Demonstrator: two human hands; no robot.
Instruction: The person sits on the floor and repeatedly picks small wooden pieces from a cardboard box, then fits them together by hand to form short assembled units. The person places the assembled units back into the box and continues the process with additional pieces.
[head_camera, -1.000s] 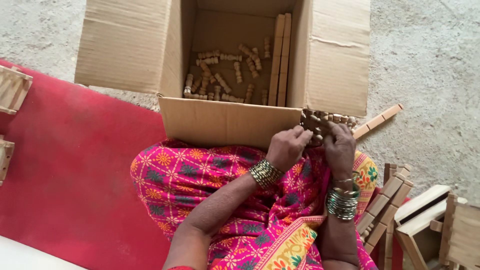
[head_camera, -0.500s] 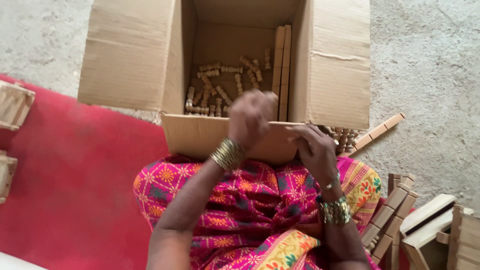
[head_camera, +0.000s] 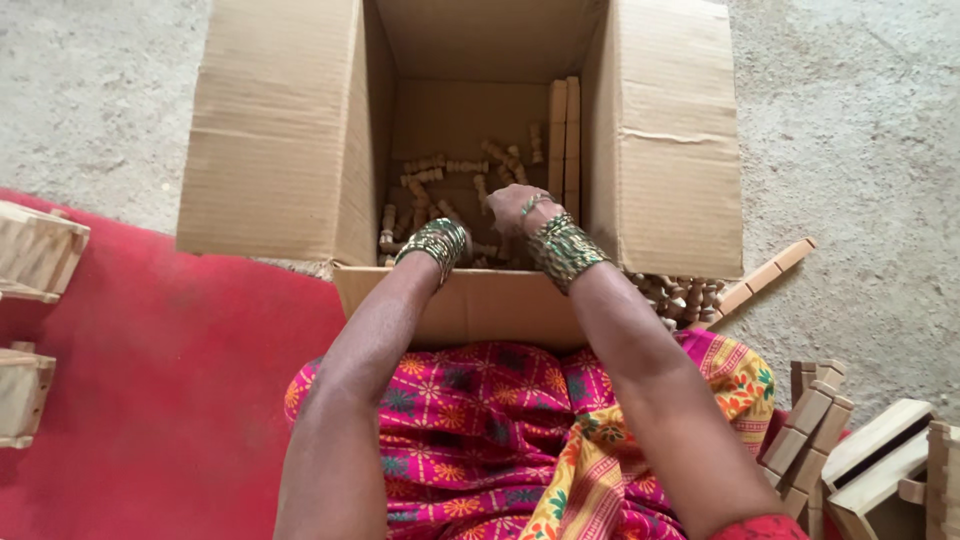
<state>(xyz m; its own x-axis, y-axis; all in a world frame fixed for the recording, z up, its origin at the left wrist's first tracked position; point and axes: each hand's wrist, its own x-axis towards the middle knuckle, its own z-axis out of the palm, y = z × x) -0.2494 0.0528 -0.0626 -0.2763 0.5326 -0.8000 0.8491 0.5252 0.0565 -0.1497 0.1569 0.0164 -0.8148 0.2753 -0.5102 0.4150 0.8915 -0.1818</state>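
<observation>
Now both of my hands are down inside the box (head_camera: 470, 305), where a second ago they worked at the peg pile (head_camera: 680, 293) by its right flap. Nearest me, bangled wrists cross the front wall. My right hand (head_camera: 520, 208) shows, curled over the loose pegs (head_camera: 440, 170) on the box floor; whether it grips one I cannot tell. My left hand (head_camera: 455, 245) is mostly hidden behind the wrist. Farther back, two slats (head_camera: 565, 135) lean on the inner wall. I judge a handful is being dropped in.
</observation>
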